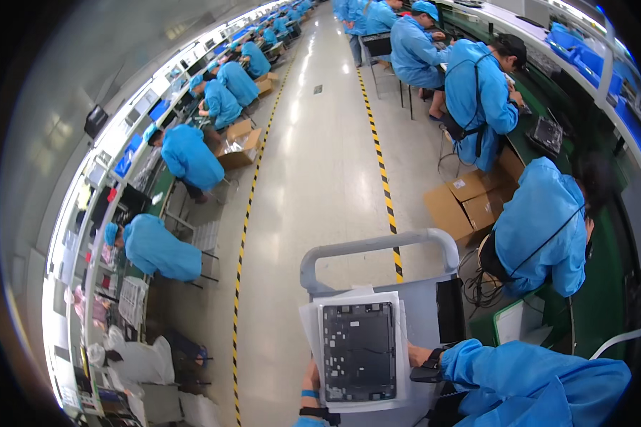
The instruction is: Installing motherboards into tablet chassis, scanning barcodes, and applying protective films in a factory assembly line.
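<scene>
A black tablet-like casing [359, 352] with small pale patches and cut-outs lies flat on a stack of white sheets [402, 334]. My left hand [311, 376] grips the left edge of this stack, near its lower corner. On the opposite side, my right hand [417, 354] holds the right edge, its fingertips partly hidden by the sheets. Dark bands circle both wrists. Beneath and beyond the stack is a grey cart [421, 302] with a rounded push handle [379, 244]. A flat black piece [449, 312] rests at the cart's right side.
Several co-workers in blue smocks sit along both benches, the nearest person [541, 228] at right. Open cardboard boxes [470, 203] and a loose cable bundle [483, 286] lie beside the cart. Striped tape [384, 181] edges the aisle [320, 142].
</scene>
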Demonstrator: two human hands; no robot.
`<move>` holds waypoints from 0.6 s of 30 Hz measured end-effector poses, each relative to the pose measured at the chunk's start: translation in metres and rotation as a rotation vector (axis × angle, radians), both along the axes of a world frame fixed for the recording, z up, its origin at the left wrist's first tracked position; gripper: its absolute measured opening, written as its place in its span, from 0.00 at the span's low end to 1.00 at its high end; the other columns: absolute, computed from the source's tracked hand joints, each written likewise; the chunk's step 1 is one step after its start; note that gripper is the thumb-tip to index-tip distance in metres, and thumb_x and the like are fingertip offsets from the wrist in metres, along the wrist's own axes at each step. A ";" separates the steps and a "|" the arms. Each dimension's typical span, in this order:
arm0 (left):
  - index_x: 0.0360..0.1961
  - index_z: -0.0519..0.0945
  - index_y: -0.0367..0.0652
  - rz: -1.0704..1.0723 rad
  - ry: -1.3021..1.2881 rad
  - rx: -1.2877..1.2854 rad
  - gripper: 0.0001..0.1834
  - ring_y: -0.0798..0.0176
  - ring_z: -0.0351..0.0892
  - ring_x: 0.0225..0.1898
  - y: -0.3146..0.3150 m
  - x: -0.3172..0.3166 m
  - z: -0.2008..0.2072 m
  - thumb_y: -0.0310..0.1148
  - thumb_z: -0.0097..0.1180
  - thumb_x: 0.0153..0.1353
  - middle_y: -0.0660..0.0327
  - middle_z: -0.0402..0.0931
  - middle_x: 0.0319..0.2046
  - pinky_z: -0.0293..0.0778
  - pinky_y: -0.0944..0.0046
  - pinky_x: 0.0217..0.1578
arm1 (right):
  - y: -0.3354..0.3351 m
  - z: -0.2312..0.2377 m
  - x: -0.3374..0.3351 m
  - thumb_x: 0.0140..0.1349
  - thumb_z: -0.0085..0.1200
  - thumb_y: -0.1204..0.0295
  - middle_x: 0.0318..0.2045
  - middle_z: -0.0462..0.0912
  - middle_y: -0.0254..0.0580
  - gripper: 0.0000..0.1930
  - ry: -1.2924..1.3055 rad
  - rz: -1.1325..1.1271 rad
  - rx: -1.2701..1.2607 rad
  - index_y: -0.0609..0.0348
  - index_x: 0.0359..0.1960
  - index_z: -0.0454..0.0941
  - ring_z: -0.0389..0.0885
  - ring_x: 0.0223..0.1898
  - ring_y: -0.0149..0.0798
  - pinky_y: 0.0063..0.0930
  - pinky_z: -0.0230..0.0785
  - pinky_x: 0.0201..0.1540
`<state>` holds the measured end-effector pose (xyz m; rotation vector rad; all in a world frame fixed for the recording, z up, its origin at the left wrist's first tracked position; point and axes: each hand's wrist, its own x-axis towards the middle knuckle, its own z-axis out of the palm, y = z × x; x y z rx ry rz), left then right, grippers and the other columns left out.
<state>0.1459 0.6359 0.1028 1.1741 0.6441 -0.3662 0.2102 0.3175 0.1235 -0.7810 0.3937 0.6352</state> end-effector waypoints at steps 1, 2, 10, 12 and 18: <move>0.66 0.69 0.38 -0.083 0.048 -0.017 0.30 0.56 0.81 0.51 -0.001 -0.007 0.000 0.50 0.41 0.75 0.54 0.77 0.57 0.80 0.59 0.50 | -0.002 0.000 -0.005 0.70 0.44 0.42 0.61 0.74 0.40 0.34 -0.017 -0.007 -0.011 0.50 0.69 0.65 0.74 0.57 0.38 0.36 0.69 0.56; 0.66 0.69 0.37 -0.051 0.127 0.071 0.30 0.56 0.81 0.51 -0.019 -0.009 0.022 0.50 0.41 0.76 0.54 0.77 0.58 0.80 0.59 0.50 | -0.006 -0.002 -0.006 0.70 0.44 0.42 0.61 0.75 0.40 0.34 -0.029 -0.019 -0.030 0.50 0.69 0.65 0.75 0.56 0.38 0.36 0.70 0.55; 0.63 0.72 0.39 0.127 -0.008 -0.112 0.24 0.59 0.80 0.50 -0.085 -0.078 0.005 0.44 0.43 0.76 0.57 0.79 0.52 0.81 0.60 0.47 | -0.037 -0.001 -0.010 0.70 0.46 0.43 0.59 0.76 0.38 0.33 0.139 0.048 -0.121 0.47 0.70 0.64 0.78 0.52 0.35 0.35 0.74 0.49; 0.62 0.73 0.40 0.029 0.011 0.066 0.22 0.60 0.79 0.49 -0.075 -0.107 -0.008 0.42 0.43 0.76 0.58 0.79 0.50 0.80 0.62 0.48 | -0.036 0.007 -0.011 0.70 0.46 0.43 0.59 0.77 0.37 0.33 0.186 0.111 -0.103 0.46 0.70 0.64 0.79 0.51 0.34 0.34 0.75 0.48; 0.64 0.71 0.39 0.070 -0.022 -0.015 0.23 0.62 0.78 0.47 -0.081 -0.152 -0.051 0.42 0.42 0.76 0.59 0.78 0.51 0.78 0.64 0.47 | -0.036 0.016 -0.012 0.70 0.47 0.43 0.58 0.78 0.36 0.32 0.210 0.219 -0.123 0.43 0.70 0.64 0.82 0.47 0.32 0.33 0.78 0.43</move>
